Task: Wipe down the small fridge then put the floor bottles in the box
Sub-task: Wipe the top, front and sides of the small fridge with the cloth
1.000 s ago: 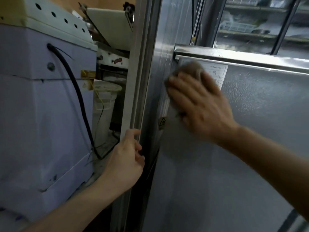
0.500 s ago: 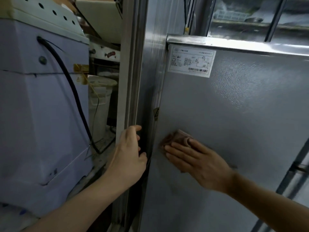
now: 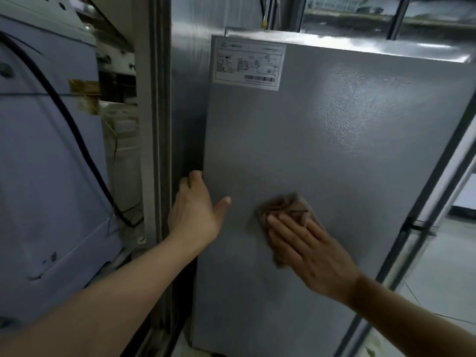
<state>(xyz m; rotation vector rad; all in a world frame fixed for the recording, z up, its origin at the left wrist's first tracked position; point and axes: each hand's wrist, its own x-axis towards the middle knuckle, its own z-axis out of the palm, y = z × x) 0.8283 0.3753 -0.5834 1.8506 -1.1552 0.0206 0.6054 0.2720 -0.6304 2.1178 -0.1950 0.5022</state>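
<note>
The small fridge (image 3: 334, 155) fills the middle and right of the view, a grey textured side panel with a white label (image 3: 248, 64) near its top left corner. My right hand (image 3: 306, 243) presses a brown cloth (image 3: 286, 207) flat against the panel, a little below its middle. My left hand (image 3: 195, 210) grips the panel's left edge, fingers curled behind it and thumb lying on the face. No bottles or box are in view.
A tall metal frame post (image 3: 154, 150) stands just left of the fridge. Further left is a pale blue-white appliance (image 3: 43, 176) with a black cable (image 3: 77, 140) running down its side. A slanted metal bar (image 3: 422, 210) and light floor lie at the right.
My right hand has swept the cloth down from the label to mid panel, then to the right. My left hand moved from the frame post onto the fridge's left edge.
</note>
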